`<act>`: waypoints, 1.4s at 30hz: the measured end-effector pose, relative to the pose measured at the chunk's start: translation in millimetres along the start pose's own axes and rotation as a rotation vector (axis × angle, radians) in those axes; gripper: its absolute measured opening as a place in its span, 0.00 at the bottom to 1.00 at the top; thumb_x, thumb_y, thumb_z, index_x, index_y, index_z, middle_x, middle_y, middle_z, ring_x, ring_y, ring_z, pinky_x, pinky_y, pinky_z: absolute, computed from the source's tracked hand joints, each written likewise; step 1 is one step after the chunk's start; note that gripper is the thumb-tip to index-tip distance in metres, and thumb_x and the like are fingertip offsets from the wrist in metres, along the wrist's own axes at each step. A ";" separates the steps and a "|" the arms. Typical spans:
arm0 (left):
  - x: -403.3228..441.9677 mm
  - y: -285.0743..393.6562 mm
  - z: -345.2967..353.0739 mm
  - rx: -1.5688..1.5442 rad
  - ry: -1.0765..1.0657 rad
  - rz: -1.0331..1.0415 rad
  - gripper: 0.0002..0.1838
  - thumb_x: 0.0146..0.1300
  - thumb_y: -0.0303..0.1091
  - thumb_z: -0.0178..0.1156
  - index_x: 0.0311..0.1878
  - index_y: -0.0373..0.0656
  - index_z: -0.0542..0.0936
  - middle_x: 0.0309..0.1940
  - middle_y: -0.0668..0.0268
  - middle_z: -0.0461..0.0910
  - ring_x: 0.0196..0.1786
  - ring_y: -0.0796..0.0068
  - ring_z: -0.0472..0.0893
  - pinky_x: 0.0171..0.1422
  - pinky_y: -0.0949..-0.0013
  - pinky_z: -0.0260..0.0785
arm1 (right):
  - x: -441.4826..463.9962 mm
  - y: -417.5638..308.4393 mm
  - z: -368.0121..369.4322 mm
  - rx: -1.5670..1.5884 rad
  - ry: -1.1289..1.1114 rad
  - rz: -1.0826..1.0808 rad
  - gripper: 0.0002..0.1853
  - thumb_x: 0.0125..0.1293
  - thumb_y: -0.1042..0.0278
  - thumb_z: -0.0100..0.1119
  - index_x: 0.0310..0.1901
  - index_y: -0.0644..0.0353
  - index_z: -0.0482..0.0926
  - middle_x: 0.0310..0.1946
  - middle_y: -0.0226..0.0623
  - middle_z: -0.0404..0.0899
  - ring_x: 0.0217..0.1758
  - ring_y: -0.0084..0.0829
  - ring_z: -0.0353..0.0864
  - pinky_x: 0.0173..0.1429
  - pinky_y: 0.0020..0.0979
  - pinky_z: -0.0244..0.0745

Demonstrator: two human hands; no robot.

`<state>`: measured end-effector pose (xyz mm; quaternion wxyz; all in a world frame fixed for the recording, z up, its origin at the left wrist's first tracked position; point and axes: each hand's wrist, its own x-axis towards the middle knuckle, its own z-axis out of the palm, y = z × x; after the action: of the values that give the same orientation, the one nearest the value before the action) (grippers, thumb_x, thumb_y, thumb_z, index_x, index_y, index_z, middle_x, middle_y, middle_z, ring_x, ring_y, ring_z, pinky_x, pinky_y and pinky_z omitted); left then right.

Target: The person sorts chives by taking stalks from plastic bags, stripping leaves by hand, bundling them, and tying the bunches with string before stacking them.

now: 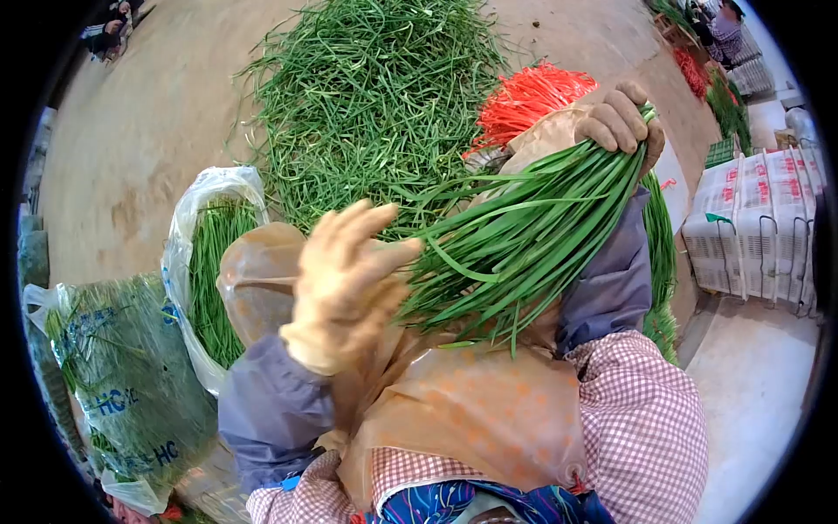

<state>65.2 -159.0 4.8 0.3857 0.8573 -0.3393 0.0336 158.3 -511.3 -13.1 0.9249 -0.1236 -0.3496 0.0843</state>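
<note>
My right hand (621, 127), in a brownish glove, grips a bunch of garlic chives (532, 236) at its pale stem end. The long green leaves hang down and to the left across my lap, over a translucent apron (471, 402). My left hand (349, 279), in a pale yellow glove, is raised beside the leaf tips with its fingers apart and nothing held; motion blurs it a little. Whether its fingertips touch the leaves I cannot tell.
Ahead lies a large heap of loose green leaves (367, 113) on the floor. Red plastic strips (537, 96) sit at its right. Bags of chives, one white-rimmed (179, 218) and one printed (131, 393), stand left. White crates (755, 227) are at right; other people (726, 35) work farther off.
</note>
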 end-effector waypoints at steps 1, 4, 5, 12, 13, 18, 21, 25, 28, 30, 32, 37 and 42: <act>4.1 0.0 11.2 -0.010 -0.024 0.055 0.26 0.53 0.32 0.68 0.58 0.54 0.80 0.67 0.55 0.69 0.71 0.48 0.65 0.73 0.42 0.51 | -0.2 0.6 -0.3 -0.004 0.002 0.007 0.16 0.69 0.66 0.56 0.55 0.61 0.70 0.34 0.28 0.72 0.36 0.26 0.74 0.48 0.34 0.73; 18.7 7.6 38.2 0.049 -0.124 0.011 0.22 0.51 0.30 0.67 0.52 0.49 0.82 0.68 0.52 0.67 0.74 0.46 0.60 0.76 0.42 0.45 | -1.2 -0.6 -0.6 -0.015 0.005 0.015 0.16 0.69 0.65 0.55 0.55 0.61 0.69 0.34 0.28 0.72 0.36 0.26 0.74 0.48 0.34 0.73; 18.3 1.3 45.7 0.088 -0.150 0.018 0.17 0.53 0.31 0.65 0.48 0.45 0.81 0.67 0.54 0.69 0.73 0.44 0.61 0.75 0.39 0.46 | -1.5 -0.6 -0.9 -0.016 0.006 0.015 0.16 0.70 0.65 0.55 0.55 0.61 0.69 0.34 0.28 0.72 0.36 0.26 0.74 0.48 0.34 0.73; -7.4 -6.6 38.3 -0.156 -0.152 -0.095 0.06 0.63 0.33 0.60 0.39 0.43 0.79 0.60 0.57 0.75 0.68 0.48 0.67 0.74 0.41 0.47 | -2.3 6.1 6.6 0.003 -0.073 -0.016 0.15 0.70 0.65 0.54 0.54 0.59 0.67 0.32 0.28 0.71 0.33 0.25 0.74 0.45 0.34 0.72; -11.5 -7.0 34.0 -0.213 -0.172 -0.074 0.07 0.65 0.34 0.58 0.39 0.42 0.78 0.58 0.57 0.77 0.67 0.49 0.70 0.74 0.41 0.48 | -1.7 5.6 7.6 0.010 -0.099 -0.010 0.15 0.70 0.65 0.54 0.54 0.59 0.67 0.32 0.27 0.71 0.33 0.25 0.74 0.44 0.34 0.72; -34.7 -12.9 7.0 -0.347 -0.282 -0.176 0.07 0.66 0.31 0.57 0.41 0.38 0.79 0.55 0.54 0.78 0.62 0.49 0.74 0.68 0.45 0.59 | 8.8 -0.7 4.4 0.012 -0.357 0.030 0.16 0.68 0.68 0.56 0.53 0.60 0.66 0.33 0.29 0.75 0.29 0.24 0.77 0.37 0.30 0.75; -50.4 -28.7 -8.0 -0.360 -0.178 -0.275 0.07 0.65 0.28 0.57 0.39 0.34 0.79 0.50 0.49 0.80 0.53 0.51 0.79 0.59 0.57 0.70 | 17.5 -2.6 -3.2 0.099 -0.538 0.026 0.24 0.60 0.69 0.61 0.52 0.66 0.60 0.38 0.43 0.76 0.34 0.34 0.82 0.43 0.34 0.79; -46.1 -31.1 -22.9 -0.233 0.038 -0.549 0.12 0.65 0.35 0.61 0.44 0.35 0.80 0.53 0.49 0.79 0.55 0.50 0.79 0.60 0.56 0.69 | 34.0 -4.7 -11.8 0.192 -0.749 0.126 0.28 0.54 0.69 0.64 0.52 0.66 0.59 0.41 0.47 0.75 0.37 0.39 0.82 0.45 0.38 0.79; -10.3 -21.9 -11.1 -0.137 0.094 -0.228 0.18 0.64 0.38 0.62 0.53 0.38 0.79 0.58 0.49 0.76 0.61 0.49 0.75 0.65 0.55 0.67 | 35.3 -0.2 -5.8 0.167 -0.726 0.156 0.30 0.54 0.69 0.64 0.53 0.67 0.58 0.41 0.46 0.74 0.41 0.39 0.81 0.47 0.37 0.79; 13.3 -10.0 1.9 -0.131 -0.010 -0.135 0.23 0.64 0.36 0.62 0.60 0.38 0.76 0.63 0.49 0.72 0.68 0.52 0.70 0.70 0.57 0.62 | 34.7 3.4 -4.8 0.150 -0.705 0.147 0.30 0.56 0.69 0.64 0.55 0.68 0.58 0.41 0.44 0.74 0.41 0.37 0.81 0.46 0.36 0.79; 28.5 -11.3 29.2 -0.145 -0.022 -0.087 0.20 0.64 0.36 0.63 0.58 0.43 0.77 0.63 0.52 0.72 0.67 0.52 0.70 0.72 0.53 0.58 | 32.7 5.7 -5.3 0.129 -0.680 0.124 0.30 0.58 0.68 0.63 0.56 0.69 0.58 0.42 0.43 0.74 0.41 0.36 0.81 0.46 0.35 0.79; 28.8 -26.9 46.6 -0.193 -0.077 -0.132 0.08 0.66 0.31 0.58 0.45 0.40 0.80 0.54 0.57 0.79 0.56 0.56 0.77 0.69 0.52 0.59 | -5.0 4.8 12.4 -0.060 -0.173 -0.031 0.18 0.69 0.64 0.55 0.57 0.58 0.68 0.30 0.25 0.74 0.30 0.23 0.77 0.39 0.32 0.76; 5.8 -33.9 30.2 -0.416 -0.121 -0.323 0.13 0.69 0.27 0.53 0.53 0.33 0.78 0.45 0.57 0.80 0.39 0.69 0.77 0.52 0.70 0.68 | -13.1 11.1 21.4 -0.267 0.244 -0.024 0.17 0.66 0.61 0.57 0.54 0.55 0.73 0.30 0.28 0.74 0.29 0.28 0.77 0.38 0.36 0.77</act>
<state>84.1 -166.9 -36.2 0.5328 0.8031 -0.2203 -0.1502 133.5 -500.2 -8.9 0.9368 -0.2504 -0.2442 0.0102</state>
